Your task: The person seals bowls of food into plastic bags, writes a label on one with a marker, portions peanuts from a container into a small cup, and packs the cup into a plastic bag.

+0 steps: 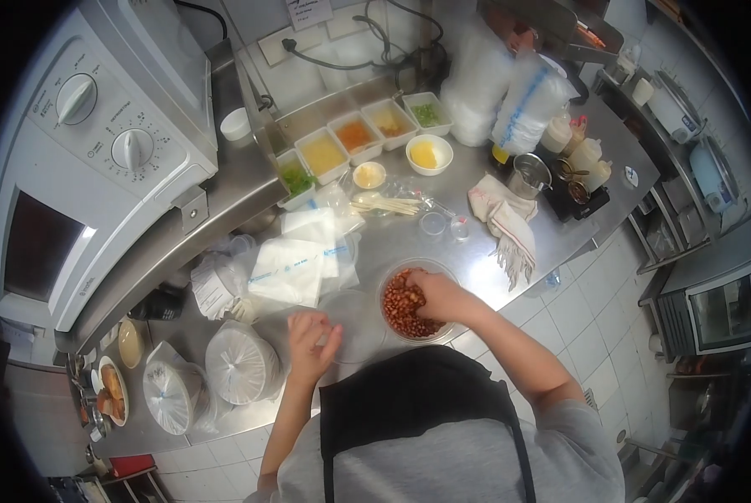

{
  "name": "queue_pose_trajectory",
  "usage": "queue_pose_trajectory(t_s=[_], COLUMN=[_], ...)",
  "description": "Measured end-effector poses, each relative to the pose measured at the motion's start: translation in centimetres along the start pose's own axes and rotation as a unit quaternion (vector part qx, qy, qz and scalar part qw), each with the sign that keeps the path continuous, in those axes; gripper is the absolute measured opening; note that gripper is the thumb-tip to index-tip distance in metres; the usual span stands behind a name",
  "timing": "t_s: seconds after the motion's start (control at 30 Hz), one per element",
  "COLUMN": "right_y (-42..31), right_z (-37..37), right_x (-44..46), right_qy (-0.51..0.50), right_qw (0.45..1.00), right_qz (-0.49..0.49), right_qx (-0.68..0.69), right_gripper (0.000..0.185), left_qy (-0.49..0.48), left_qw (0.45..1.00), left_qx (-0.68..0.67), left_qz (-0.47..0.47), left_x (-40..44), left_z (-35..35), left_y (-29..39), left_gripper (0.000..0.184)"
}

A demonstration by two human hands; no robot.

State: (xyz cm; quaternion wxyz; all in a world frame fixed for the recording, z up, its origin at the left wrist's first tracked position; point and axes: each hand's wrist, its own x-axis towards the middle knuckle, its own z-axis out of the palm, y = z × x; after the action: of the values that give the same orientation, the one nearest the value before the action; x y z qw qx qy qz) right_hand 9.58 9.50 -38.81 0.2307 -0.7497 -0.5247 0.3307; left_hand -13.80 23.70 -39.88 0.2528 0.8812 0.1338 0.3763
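Observation:
My right hand (436, 298) reaches into a round clear tub (432, 337) at the counter's front edge. The tub holds reddish-brown peanuts (405, 312), or possibly beans. The fingers are curled in among them and the fingertips are hidden. My left hand (311, 345) is raised over the counter to the left of the tub. Its fingers are loosely bent and apart, with nothing in them. Between the two hands lies a clear round lid or dish (352, 323), hard to make out against the metal.
Left stand two plastic-wrapped containers (243, 362) and a microwave-like appliance (98, 159). White plastic bags (290, 270) lie behind my left hand. Ingredient tubs (323, 155) line the back. A cloth (505, 220), metal pot (530, 176) and squeeze bottles (586, 154) are on the right.

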Motion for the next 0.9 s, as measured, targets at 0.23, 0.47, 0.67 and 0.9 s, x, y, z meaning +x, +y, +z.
queue_pose_trajectory(t_s=[0.23, 0.47, 0.67, 0.9], right_y=[-2.6, 0.2, 0.3, -0.4], right_z=[-3.0, 5.1, 1.3, -3.1], right_x=[-2.2, 0.5, 0.4, 0.4], right_qy=[-0.067, 0.07, -0.075, -0.09], right_qw=[0.987, 0.942, 0.979, 0.988], right_qz=[0.046, 0.065, 0.042, 0.029], right_qx=[-0.139, -0.322, -0.187, 0.123], right_gripper=[0.026, 0.025, 0.017, 0.02], left_qy=[-0.012, -0.222, -0.304, -0.356], left_qw=[0.996, 0.96, 0.931, 0.922], left_qx=[-0.042, -0.149, -0.066, -0.094], left_qz=[0.076, 0.078, 0.189, 0.122], left_x=[7.5, 15.6, 17.2, 17.7], left_z=[2.8, 11.4, 19.2, 24.2], left_y=[-0.7, 0.5, -0.1, -2.4], left_gripper=[0.017, 0.013, 0.045, 0.061])
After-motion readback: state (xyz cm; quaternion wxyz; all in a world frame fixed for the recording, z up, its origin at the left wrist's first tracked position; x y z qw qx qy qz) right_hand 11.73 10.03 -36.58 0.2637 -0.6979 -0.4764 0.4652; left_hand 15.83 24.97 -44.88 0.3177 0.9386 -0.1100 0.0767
